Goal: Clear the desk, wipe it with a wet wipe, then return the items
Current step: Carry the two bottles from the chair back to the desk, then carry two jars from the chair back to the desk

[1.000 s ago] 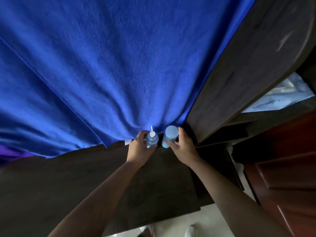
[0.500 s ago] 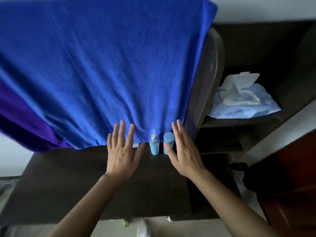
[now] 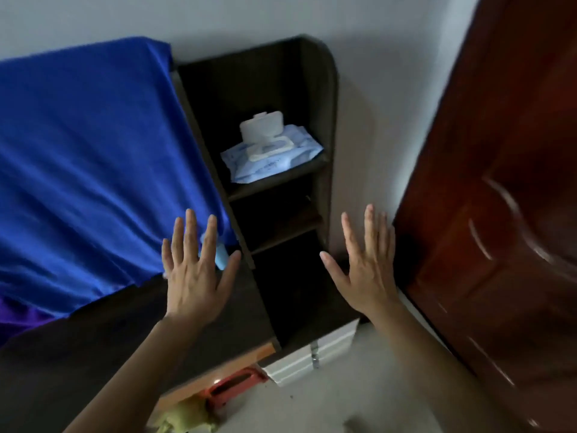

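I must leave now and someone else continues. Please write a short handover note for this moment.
Left hand: open, holding nothing, fingers spread above the dark wooden desk.
Right hand: open, holding nothing, in front of the dark shelf unit.
A small light-blue bottle stands on the desk by the blue towel.
The pale-blue wet wipe pack, lid up, lies on a shelf.
Whether wiping is done cannot be told.

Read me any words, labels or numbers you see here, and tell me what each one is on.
None can be read.
Wipes pack on the shelf: faint blue print, too blurred to read.
Light blue bottle behind the left hand: mostly hidden, no label visible.
Towel, desk, door: no text.
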A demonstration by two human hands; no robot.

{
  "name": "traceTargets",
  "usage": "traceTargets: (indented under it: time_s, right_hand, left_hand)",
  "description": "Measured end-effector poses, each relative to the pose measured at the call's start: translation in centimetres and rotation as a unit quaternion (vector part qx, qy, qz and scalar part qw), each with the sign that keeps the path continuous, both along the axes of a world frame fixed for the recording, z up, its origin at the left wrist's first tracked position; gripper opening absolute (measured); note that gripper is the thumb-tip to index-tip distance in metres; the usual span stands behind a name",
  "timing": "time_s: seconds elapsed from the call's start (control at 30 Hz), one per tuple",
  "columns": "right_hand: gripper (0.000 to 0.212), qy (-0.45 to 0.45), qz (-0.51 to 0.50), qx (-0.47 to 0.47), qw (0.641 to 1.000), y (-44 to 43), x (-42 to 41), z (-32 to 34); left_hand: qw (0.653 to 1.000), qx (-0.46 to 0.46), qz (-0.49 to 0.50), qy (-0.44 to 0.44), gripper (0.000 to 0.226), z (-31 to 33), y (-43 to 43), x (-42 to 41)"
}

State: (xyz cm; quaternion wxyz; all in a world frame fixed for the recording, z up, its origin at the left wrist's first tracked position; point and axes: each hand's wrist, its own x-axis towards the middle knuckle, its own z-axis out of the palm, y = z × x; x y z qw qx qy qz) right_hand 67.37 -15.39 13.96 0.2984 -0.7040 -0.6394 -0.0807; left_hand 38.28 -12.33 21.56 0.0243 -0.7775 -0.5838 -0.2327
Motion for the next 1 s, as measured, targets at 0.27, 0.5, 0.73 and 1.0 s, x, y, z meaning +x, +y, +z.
traceTargets:
  time_s: [0.27, 0.5, 0.73, 1.0]
  right_hand:
    - [0.083, -0.068, -0.277, 0.029, 0.958, -23.1, 10.3, 2.0]
    - [0.08, -0.07, -0.448, -0.022, 0.891, -50.2, 10.0, 3.0]
    - [0.079, -0.033, -0.563, -0.008, 0.826, -69.0, 9.4, 3.9]
    - [0.082, 0.029, -0.647, -0.037, 0.761, -87.6, 15.0, 0.0]
  left_hand:
    - [0.953, 0.005, -0.3, -0.032, 0.077, -1.6, -8.7, 15.9]
    - [0.853, -0.027, -0.516, -0.075, 0.079, -3.8, -26.8, 28.1]
    - [0.771, -0.027, -0.634, -0.053, 0.079, -2.4, -44.8, 34.9]
    - [0.715, -0.055, -0.697, -0.004, 0.082, -4.6, -63.6, 44.4]
